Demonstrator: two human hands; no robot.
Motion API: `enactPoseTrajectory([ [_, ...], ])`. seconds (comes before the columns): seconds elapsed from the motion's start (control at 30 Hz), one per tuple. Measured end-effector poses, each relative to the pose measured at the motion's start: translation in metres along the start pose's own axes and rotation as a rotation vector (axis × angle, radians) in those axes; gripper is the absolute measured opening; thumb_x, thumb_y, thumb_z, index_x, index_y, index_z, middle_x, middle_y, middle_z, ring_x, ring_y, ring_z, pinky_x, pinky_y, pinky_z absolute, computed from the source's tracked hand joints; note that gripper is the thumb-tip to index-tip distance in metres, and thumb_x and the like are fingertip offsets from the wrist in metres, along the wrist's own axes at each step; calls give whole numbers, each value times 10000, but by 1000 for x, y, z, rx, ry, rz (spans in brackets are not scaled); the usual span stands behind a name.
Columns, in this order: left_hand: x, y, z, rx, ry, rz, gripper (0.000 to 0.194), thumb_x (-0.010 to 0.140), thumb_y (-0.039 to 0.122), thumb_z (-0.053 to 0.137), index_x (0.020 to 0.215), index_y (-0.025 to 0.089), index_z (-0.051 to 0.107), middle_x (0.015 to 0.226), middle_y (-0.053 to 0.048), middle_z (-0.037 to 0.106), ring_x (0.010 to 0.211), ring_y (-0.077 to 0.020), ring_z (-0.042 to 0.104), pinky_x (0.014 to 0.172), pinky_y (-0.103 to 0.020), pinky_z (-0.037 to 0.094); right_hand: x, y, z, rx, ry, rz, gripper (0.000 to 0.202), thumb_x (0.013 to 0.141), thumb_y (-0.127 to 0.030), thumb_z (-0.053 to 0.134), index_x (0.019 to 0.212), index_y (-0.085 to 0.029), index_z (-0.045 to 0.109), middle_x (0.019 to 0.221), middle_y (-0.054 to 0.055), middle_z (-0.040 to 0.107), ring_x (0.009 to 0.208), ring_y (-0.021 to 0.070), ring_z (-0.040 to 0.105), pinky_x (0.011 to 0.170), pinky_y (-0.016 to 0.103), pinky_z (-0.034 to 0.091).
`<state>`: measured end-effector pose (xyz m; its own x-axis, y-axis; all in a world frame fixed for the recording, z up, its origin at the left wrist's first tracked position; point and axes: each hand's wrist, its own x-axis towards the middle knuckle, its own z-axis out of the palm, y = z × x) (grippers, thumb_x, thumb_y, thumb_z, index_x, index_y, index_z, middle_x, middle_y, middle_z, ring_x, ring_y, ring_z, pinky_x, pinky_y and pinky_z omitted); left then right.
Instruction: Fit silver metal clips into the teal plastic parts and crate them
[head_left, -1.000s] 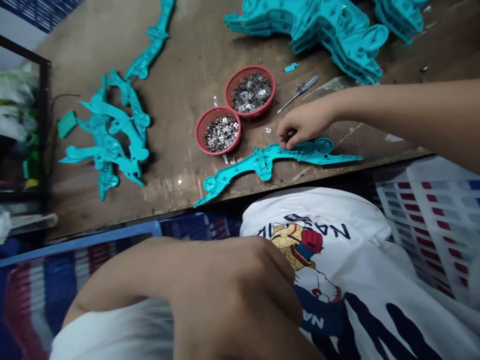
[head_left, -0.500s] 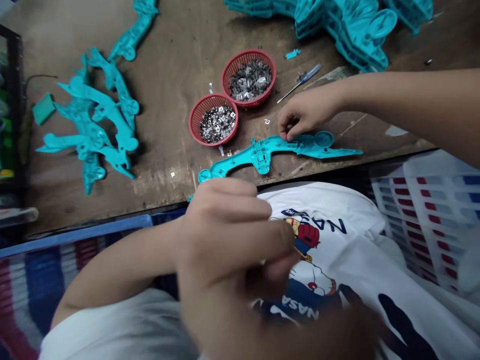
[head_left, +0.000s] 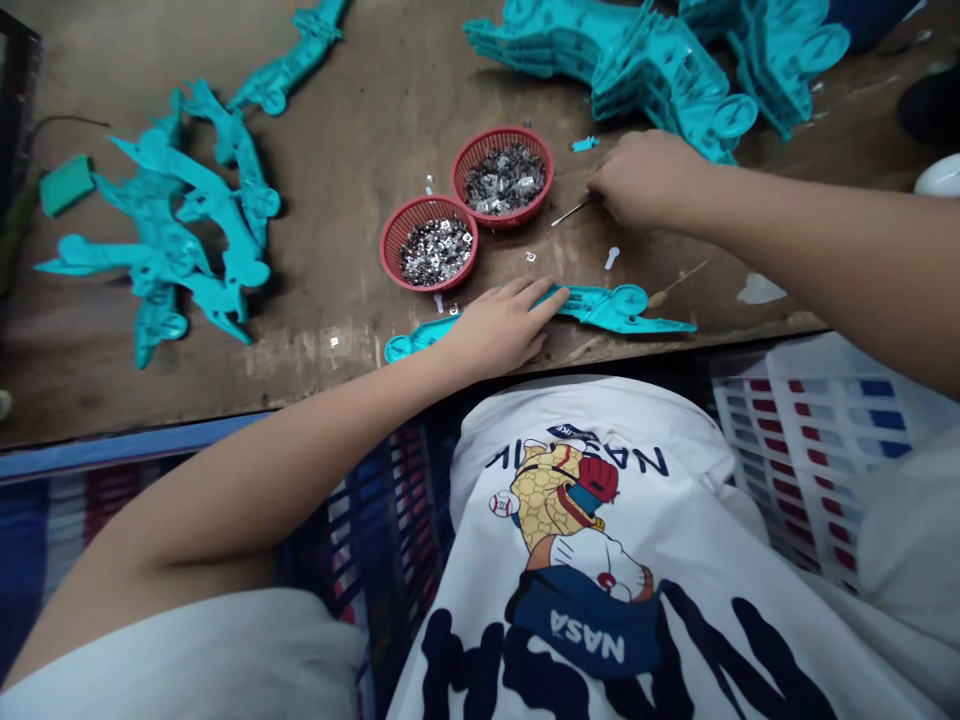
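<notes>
My left hand (head_left: 502,325) lies across the middle of a long, curved turquoise plastic part (head_left: 630,308) near the table's front edge. Its fingers are stretched out over the part, hiding the middle section. Further back, my right hand (head_left: 649,180) is closed around the handle of a screwdriver (head_left: 574,212). Only the thin metal shaft shows, pointing left toward the baskets. Left of the part's back edge stand two red baskets: the nearer basket (head_left: 388,258) holds small shiny metal pieces, and the farther basket (head_left: 549,185) holds darker metal clips.
Several similar turquoise parts (head_left: 191,215) lie in a heap on the left. Stacks of them (head_left: 637,65) fill the back right. Small loose metal pieces (head_left: 531,257), a pale tab (head_left: 612,258) and a small turquoise piece (head_left: 585,144) are scattered about. A white crate (head_left: 810,400) stands below the table edge.
My left hand has come from close to the camera down onto the turquoise part. The right hand has left that part, moved back and taken hold of the screwdriver.
</notes>
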<state>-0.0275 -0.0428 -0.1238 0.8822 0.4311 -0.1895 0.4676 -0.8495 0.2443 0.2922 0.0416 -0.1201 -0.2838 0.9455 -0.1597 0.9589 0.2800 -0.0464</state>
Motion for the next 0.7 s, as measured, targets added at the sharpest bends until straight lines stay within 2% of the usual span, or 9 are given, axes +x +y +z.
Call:
enactPoseTrajectory([
  [0.1,-4,-5,0,-42,21,-34,705,1176,191,647,1862,43,573,1916,-327,635,1817,-470,626,1514,-653,544,0,0,17,-92,29,-28,709,1162,-378,410,1412,24,938,1514,385,847,1444,431,815,1150,557,563],
  [0.17,-5,-6,0,-96,58,-89,680,1146,210,694,1795,31,599,1808,-337,721,1743,-466,696,1472,-639,584,0,-3,19,-61,58,-37,784,1194,-442,348,1409,41,927,1513,386,848,1435,404,809,1146,552,550],
  [0.2,-4,-6,0,-119,74,-121,644,1141,222,702,1755,45,620,1751,-330,759,1688,-467,736,1434,-638,614,0,-4,19,-61,57,-17,756,1206,-447,377,1406,30,929,1510,381,852,1429,393,802,1146,554,549],
  [0.33,0,-3,3,-165,117,-220,512,1150,261,695,1646,137,669,1611,-259,843,1511,-448,834,1292,-593,692,4,1,9,-46,77,77,509,1159,-345,642,1478,-84,939,1569,319,860,1420,377,763,1169,550,551],
  [0.4,2,-2,3,-169,132,-244,525,1133,254,715,1647,157,663,1582,-237,859,1480,-440,846,1258,-561,701,7,8,2,13,93,107,517,1109,-307,751,1556,-112,922,1602,288,860,1405,373,770,1179,529,556],
  [0.5,5,0,1,-158,130,-246,555,1113,219,728,1659,156,654,1594,-245,851,1512,-452,832,1258,-552,692,4,11,-12,25,44,71,538,1103,-278,794,1589,-82,913,1562,290,878,1356,360,797,1144,487,563],
  [0.6,7,3,-2,-143,95,-273,535,1126,196,710,1653,134,648,1605,-273,835,1538,-476,820,1253,-571,688,-17,-2,-26,-49,-74,80,473,1102,-186,779,1521,-34,941,1443,314,906,1276,351,837,1056,457,568],
  [0.7,8,5,-1,-122,95,-309,506,1127,185,706,1625,114,658,1566,-290,832,1505,-498,827,1228,-598,697,-50,-28,-35,-24,-103,109,452,1065,-112,786,1475,-34,959,1341,307,926,1172,365,866,995,460,580],
])
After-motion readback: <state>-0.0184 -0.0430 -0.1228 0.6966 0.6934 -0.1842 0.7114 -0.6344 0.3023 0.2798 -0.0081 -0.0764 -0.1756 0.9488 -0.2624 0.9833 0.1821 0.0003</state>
